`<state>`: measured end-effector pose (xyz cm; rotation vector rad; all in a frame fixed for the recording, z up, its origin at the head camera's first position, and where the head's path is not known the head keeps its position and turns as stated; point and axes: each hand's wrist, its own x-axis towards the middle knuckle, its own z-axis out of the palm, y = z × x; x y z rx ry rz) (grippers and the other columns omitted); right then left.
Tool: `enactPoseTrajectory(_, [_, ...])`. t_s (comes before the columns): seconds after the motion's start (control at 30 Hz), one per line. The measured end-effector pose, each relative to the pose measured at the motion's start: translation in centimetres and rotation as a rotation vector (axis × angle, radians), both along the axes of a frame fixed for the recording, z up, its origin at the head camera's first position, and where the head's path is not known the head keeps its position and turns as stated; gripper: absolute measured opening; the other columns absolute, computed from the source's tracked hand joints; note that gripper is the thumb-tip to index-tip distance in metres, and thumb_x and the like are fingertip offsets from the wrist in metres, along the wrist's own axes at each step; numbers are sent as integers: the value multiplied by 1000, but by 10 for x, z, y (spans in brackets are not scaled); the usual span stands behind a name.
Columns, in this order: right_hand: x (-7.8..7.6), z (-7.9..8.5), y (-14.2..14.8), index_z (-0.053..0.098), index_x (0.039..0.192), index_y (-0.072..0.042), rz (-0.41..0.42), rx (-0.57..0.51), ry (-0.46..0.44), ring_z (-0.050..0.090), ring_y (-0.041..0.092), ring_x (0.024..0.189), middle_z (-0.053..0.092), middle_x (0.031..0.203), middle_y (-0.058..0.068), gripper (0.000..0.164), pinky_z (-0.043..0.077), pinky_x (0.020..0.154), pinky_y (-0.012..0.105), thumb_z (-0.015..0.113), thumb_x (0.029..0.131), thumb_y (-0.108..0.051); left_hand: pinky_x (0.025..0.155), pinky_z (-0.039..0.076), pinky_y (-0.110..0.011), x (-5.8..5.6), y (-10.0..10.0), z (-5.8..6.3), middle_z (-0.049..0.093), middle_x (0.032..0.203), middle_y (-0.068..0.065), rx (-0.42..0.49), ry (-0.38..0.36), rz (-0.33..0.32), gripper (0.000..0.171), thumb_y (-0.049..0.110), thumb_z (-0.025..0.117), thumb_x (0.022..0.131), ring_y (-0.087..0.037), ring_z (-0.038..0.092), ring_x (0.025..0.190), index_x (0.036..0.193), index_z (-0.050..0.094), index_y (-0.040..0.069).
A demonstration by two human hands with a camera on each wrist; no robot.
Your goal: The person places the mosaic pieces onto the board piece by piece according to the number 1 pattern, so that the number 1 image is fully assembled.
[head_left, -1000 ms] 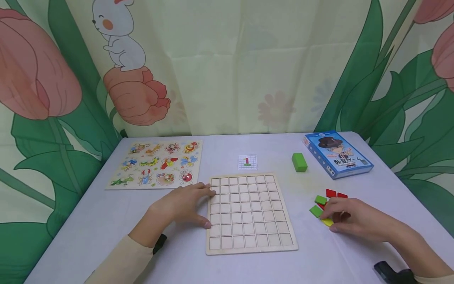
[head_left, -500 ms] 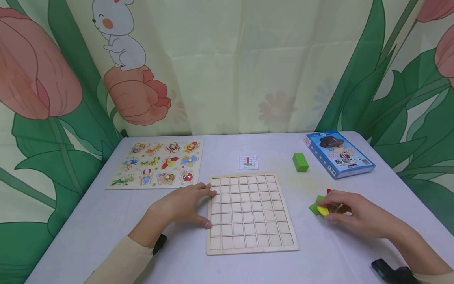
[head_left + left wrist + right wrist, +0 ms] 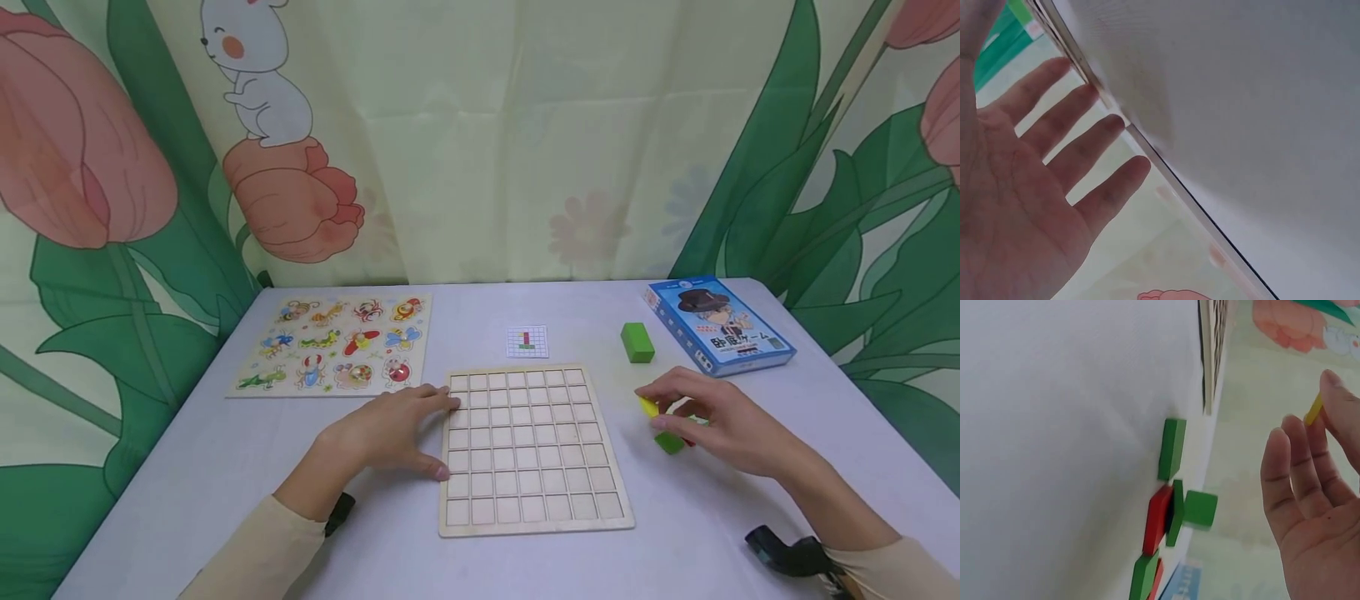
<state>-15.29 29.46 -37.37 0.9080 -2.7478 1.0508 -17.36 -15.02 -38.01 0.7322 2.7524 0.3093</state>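
Note:
My left hand [image 3: 386,429] rests at the left edge of a wooden grid board [image 3: 536,458]. Its fingers lie straight along that edge in the left wrist view, thumb toward the near corner. To the right of the board my right hand [image 3: 723,429] holds a thin yellow tile [image 3: 1314,410], pinched between thumb and fingertips and raised above the table. Beneath it lie loose tiles, partly covered by the hand in the head view: a green tile [image 3: 1172,449], a red tile [image 3: 1157,519] and a few others close together.
Behind the board lies a small pattern card [image 3: 527,342]. A green block [image 3: 637,342] and a blue game box [image 3: 720,325] stand at the back right. An insect picture board [image 3: 330,346] lies at the back left. A printed curtain [image 3: 480,167] hangs behind the table.
My right hand has picked the yellow tile up from the loose tiles and moved it up and leftward, toward the board. The left hand stays at the board's edge.

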Motion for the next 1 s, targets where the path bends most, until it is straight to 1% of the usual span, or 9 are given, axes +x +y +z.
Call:
enactPoseTrajectory(0.13, [-6,0,-14,69,129,-20,-1,-18,11,63,8,97,66,112,-10,36,57,80,20,76,94,-12,108,46,-51,-1,0,-1,52,147,3,32,0,-18,89,62,88,70,-25,57,127,145,49,35])
enactPoseTrajectory(0.3, [-15,-1,-32,70,126,-21,-20,-29,7,63,8,98,68,117,-8,33,57,81,22,76,94,-16,110,45,-53,-2,-1,-3,50,149,3,34,-10,-40,87,61,87,72,-24,53,132,147,50,36])
enactPoseTrajectory(0.43, [-22,-3,-44,70,126,-21,-12,-24,9,64,9,100,69,121,-6,32,57,81,23,76,95,-18,111,43,-54,-3,-1,-4,48,152,3,33,-11,-43,88,62,87,73,-24,51,136,148,50,36])
enactPoseTrajectory(0.6, [-31,-4,-59,71,127,-20,23,-39,6,65,10,99,70,118,-7,33,57,81,26,76,94,-20,113,42,-55,-2,-1,-3,46,155,2,27,-24,-27,89,62,87,72,-27,50,138,149,50,34])
enactPoseTrajectory(0.67, [-34,-4,-65,71,126,-20,25,-49,-3,65,10,98,71,116,-8,33,57,81,27,77,93,-21,113,42,-54,-2,-1,-3,45,156,1,22,-23,-23,90,63,87,72,-28,50,138,149,50,32])
enactPoseTrajectory(0.9, [-43,-7,-84,73,123,-19,2,-39,-6,64,9,95,72,112,-8,33,58,81,30,79,92,-29,114,41,-53,-2,0,-2,43,159,-1,2,-10,-20,91,62,87,72,-29,49,140,149,51,29])
enactPoseTrajectory(1.0, [-47,-7,-91,74,122,-16,-5,-39,-15,64,11,93,72,110,-7,34,59,82,35,79,92,-32,113,42,-52,-2,1,-2,45,158,-1,-6,-9,-16,90,61,87,72,-28,50,139,148,52,29])
